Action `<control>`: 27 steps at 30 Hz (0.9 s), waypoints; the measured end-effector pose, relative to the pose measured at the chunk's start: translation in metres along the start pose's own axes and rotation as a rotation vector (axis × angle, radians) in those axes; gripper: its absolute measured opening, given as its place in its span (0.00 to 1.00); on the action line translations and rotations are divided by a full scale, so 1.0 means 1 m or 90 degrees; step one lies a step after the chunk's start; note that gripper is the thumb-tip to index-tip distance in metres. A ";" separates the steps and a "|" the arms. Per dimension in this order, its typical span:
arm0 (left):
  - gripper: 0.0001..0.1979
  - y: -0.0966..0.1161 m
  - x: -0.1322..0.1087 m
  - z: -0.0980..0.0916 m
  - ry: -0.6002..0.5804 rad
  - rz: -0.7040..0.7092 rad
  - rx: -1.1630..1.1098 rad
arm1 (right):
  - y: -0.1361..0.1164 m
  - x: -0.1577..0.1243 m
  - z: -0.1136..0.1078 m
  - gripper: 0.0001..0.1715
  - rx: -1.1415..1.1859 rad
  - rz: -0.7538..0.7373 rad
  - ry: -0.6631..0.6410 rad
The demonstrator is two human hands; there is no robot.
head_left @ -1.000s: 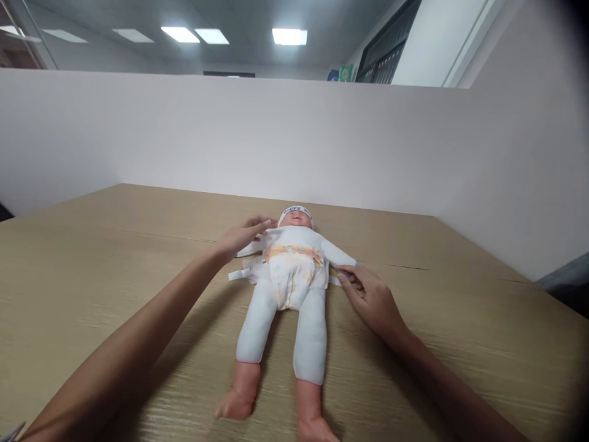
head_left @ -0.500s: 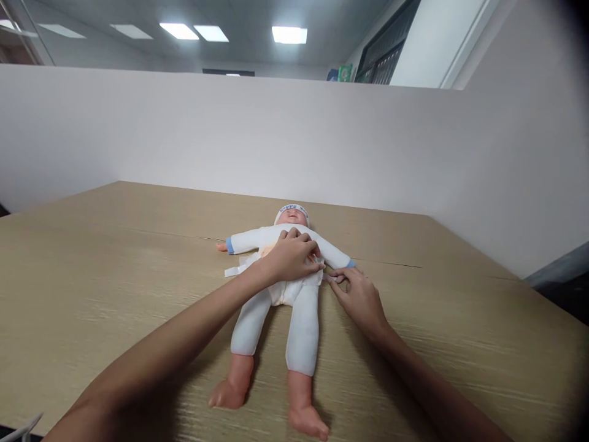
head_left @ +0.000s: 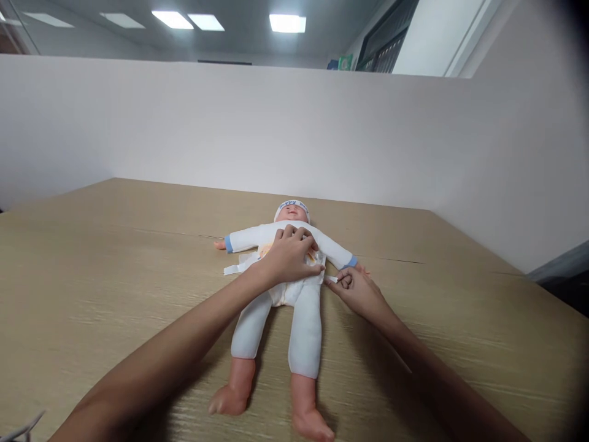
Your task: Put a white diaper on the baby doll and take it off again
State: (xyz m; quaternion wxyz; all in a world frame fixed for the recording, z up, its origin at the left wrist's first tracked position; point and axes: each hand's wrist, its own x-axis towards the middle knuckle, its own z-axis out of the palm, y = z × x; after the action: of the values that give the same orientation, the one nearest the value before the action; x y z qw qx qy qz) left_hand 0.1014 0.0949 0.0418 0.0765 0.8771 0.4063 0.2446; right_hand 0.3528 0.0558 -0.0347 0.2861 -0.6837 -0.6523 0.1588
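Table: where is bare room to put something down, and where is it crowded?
Bare table lies wide left of the doll, out to the white wall, and right of the right forearm. A free strip runs between the doll's head and the wall. Crowded: the doll's middle, where the left hand rests and the right hand pinches a diaper tab.

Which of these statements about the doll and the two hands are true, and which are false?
1. The doll lies face up on the wooden table. True.
2. The left hand rests on the doll's belly. True.
3. The right hand grips the doll's head. False: it pinches a white tab beside the doll's hip.
4. The doll wears shoes. False: its feet are bare.
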 end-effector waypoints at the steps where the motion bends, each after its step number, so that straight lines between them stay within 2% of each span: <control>1: 0.20 0.000 0.000 0.000 -0.001 0.000 -0.001 | -0.001 -0.001 0.000 0.22 0.011 -0.001 -0.010; 5: 0.19 0.002 -0.001 -0.001 -0.002 -0.005 -0.001 | -0.005 -0.003 -0.002 0.28 0.078 -0.020 -0.028; 9: 0.25 0.005 -0.003 -0.003 -0.002 -0.013 0.024 | -0.014 0.001 -0.013 0.32 0.183 -0.035 -0.047; 16: 0.27 0.007 -0.003 -0.003 0.000 -0.020 0.013 | -0.042 0.011 -0.026 0.35 0.308 -0.024 -0.097; 20: 0.26 0.005 -0.002 0.001 0.014 -0.015 0.013 | -0.059 0.028 -0.018 0.33 0.346 -0.029 -0.118; 27: 0.29 0.005 -0.002 0.001 0.006 -0.037 0.014 | -0.070 0.054 0.017 0.29 0.380 -0.060 -0.140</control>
State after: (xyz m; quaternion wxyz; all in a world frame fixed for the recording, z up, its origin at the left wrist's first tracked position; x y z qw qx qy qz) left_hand 0.1042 0.0904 0.0413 0.0720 0.8644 0.4346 0.2422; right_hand 0.2920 0.1107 0.0021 0.4089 -0.5178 -0.6347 0.4023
